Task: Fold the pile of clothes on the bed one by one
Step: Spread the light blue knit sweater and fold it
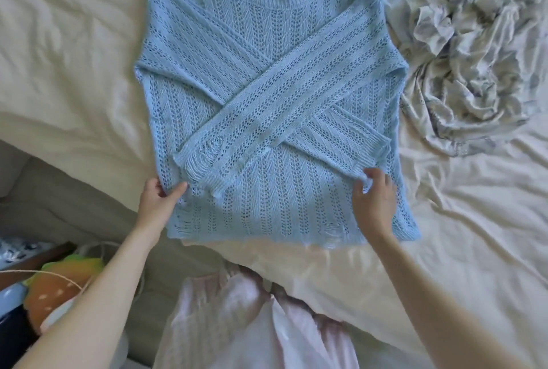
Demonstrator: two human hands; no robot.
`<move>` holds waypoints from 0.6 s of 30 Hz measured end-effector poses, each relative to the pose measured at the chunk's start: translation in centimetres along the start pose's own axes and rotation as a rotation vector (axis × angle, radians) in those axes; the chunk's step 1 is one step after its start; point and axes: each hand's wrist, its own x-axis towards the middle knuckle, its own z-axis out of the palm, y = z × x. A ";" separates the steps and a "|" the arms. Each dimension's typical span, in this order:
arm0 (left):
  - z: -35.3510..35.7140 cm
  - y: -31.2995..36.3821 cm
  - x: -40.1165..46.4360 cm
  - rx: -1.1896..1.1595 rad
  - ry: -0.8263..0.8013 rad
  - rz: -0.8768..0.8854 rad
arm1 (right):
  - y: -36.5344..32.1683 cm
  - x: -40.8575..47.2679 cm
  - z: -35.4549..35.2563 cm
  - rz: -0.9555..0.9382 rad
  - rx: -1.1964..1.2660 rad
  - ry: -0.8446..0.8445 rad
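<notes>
Light-blue open-knit sweater (267,95), flat on the cream-sheeted bed (74,57), sleeves crossed over its front. Left hand (158,199) pinches the lower left side edge; right hand (375,199) curls onto the lower right. Soft, light, snag-prone knit: best lifted by both side edges. Crumpled grey-white garment (468,57) crowds the right; open sheet lies left.

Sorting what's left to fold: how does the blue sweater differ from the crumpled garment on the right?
The blue sweater lies flat, sleeves crossed over its front; the pale patterned garment sits bunched and unfolded. The sweater is open-knit and plain; the garment is thin and printed. Both hands, left hand and right hand, hold the sweater; none touches the garment. Both rest on the bed.
</notes>
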 end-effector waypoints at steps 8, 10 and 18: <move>2.4 -6.3 -5.9 0.009 -0.091 -0.172 | 9.7 3.8 -3.8 0.283 0.078 -0.228; 2.4 -7.7 -7.6 -0.040 -0.050 -0.200 | 11.0 3.3 -4.4 0.341 0.193 -0.299; 1.4 -9.3 -13.5 -0.741 0.128 -0.199 | 13.8 -0.5 -6.1 0.789 0.836 -0.521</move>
